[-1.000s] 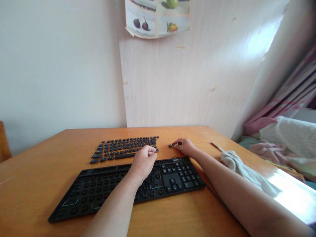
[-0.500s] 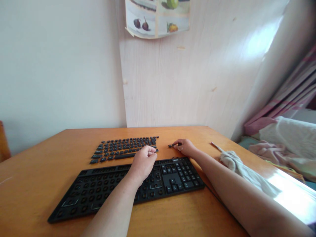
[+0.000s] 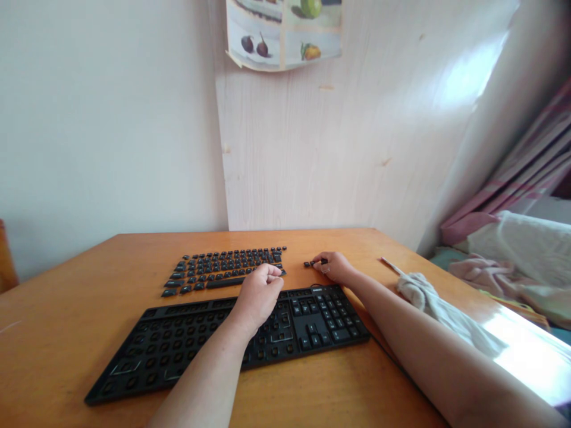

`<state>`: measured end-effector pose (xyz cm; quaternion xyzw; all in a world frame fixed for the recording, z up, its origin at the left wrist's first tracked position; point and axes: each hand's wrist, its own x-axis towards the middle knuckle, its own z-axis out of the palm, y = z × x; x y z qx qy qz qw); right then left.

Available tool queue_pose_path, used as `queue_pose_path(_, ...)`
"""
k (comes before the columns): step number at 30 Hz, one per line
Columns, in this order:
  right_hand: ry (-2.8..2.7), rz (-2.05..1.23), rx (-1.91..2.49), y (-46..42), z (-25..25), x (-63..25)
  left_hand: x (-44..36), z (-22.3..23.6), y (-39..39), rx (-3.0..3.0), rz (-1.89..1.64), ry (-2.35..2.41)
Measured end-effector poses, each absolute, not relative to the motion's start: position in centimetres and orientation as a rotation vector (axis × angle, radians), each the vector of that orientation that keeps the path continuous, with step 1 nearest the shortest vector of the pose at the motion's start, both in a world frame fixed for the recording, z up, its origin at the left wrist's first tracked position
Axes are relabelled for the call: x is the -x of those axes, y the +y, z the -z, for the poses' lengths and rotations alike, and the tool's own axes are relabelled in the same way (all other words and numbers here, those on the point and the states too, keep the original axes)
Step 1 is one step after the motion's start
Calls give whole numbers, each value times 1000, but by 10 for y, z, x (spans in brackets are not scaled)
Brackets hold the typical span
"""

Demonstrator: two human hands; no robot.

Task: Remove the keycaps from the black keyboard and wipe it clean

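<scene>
My left hand (image 3: 262, 291) hangs over the black keyboard (image 3: 307, 330), its thumb and fingers curled together; anything inside them is hidden. Beyond the keyboard's far edge, my right hand (image 3: 336, 266) rests low on the table, fingers closed on a small black keycap (image 3: 324, 261). Just left of those fingertips lies another keycap (image 3: 307, 264). The keyboard's left and middle parts are bare sockets, while keys still sit on its right side. Behind it, removed keycaps (image 3: 227, 261) lie in rows, with the long space bar (image 3: 225, 282) in the nearest row.
The wooden table (image 3: 57, 333) reaches back to a wall. On the right lie a grey cloth (image 3: 419, 290) and a thin stick (image 3: 390, 264). A cable (image 3: 401, 368) runs under my right forearm. Bedding (image 3: 486, 267) is heaped past the table's right edge.
Both hands hold nearly the same place and pose. The view has shifted very slightly; the keycaps and keyboard show no visible change.
</scene>
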<state>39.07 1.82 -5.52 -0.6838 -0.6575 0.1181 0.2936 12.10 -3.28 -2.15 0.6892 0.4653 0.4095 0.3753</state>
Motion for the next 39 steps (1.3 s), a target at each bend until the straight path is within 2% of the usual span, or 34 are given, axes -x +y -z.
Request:
queue_pose_path(18, -1757, -129, 1744, 23, 52, -378, -123, 20, -33, -1753, -1051, 1204)
queue_pose_path(39, -1865, -290, 1656, 29, 56, -374, -122, 22, -31, -1759, -1046, 1188)
